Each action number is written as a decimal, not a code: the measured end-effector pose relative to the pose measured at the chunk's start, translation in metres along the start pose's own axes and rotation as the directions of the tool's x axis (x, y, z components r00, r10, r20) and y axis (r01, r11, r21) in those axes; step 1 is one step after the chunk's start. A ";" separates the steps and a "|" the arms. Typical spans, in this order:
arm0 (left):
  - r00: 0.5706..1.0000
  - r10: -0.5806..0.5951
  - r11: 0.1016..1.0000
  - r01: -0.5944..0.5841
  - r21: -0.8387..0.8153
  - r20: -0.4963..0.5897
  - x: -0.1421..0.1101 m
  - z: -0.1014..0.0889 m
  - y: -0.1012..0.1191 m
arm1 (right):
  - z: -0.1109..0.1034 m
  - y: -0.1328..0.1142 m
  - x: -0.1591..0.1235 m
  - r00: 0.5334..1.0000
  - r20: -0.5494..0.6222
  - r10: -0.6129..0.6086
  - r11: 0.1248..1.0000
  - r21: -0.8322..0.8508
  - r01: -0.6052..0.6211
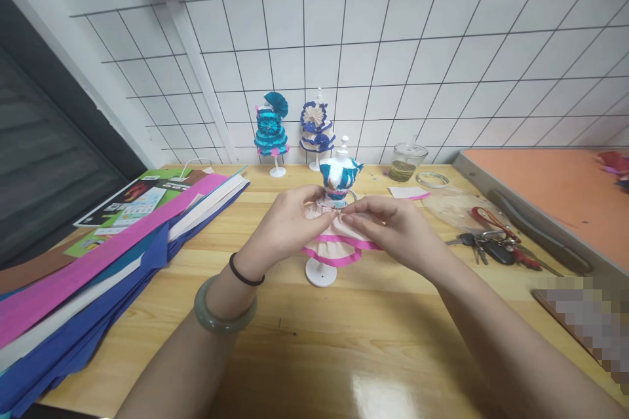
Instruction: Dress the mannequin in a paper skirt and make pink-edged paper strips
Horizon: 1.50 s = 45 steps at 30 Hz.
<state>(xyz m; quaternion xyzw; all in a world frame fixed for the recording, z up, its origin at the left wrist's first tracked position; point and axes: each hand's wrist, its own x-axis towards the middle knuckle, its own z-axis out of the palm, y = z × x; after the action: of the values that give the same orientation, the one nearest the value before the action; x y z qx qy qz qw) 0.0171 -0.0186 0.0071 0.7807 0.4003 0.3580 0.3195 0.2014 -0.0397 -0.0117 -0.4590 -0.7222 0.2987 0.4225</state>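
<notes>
A small white dress-form mannequin stands upright on a round white base, its bodice covered in teal and white paper. Around its waist hangs a pale pink paper skirt with a bright pink border. My left hand is at the left side of the waist, thumb and fingers closed on the skirt's gathered top edge. From the right, my right hand pinches the same edge near the front, fingertips almost meeting my left thumb. The fingers partly hide the waist.
Two mannequins in teal and purple-and-cream paper dresses stand at the back. Coloured paper sheets lie left. To the right are a glass jar, a tape roll, keys and an orange-topped surface.
</notes>
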 end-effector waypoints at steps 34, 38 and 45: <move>0.998 -0.019 0.999 0.021 0.033 -0.052 0.005 -0.002 -0.010 | 0.002 0.007 0.004 0.978 -0.155 -0.142 0.987 -0.104 0.127; 0.995 -0.038 0.998 0.042 0.041 -0.095 0.007 -0.004 -0.014 | 0.000 -0.005 -0.001 0.905 -0.086 -0.416 0.878 -0.296 0.376; 0.990 -0.059 0.998 0.059 -0.005 -0.124 0.009 -0.006 -0.020 | 0.007 -0.008 -0.004 0.802 0.189 -0.566 0.558 -0.628 0.542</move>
<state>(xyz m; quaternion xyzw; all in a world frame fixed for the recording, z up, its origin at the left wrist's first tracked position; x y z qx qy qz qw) 0.0087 0.0002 -0.0028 0.7444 0.4421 0.3966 0.3052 0.1932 -0.0472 -0.0096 -0.3314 -0.8787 -0.1294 0.3184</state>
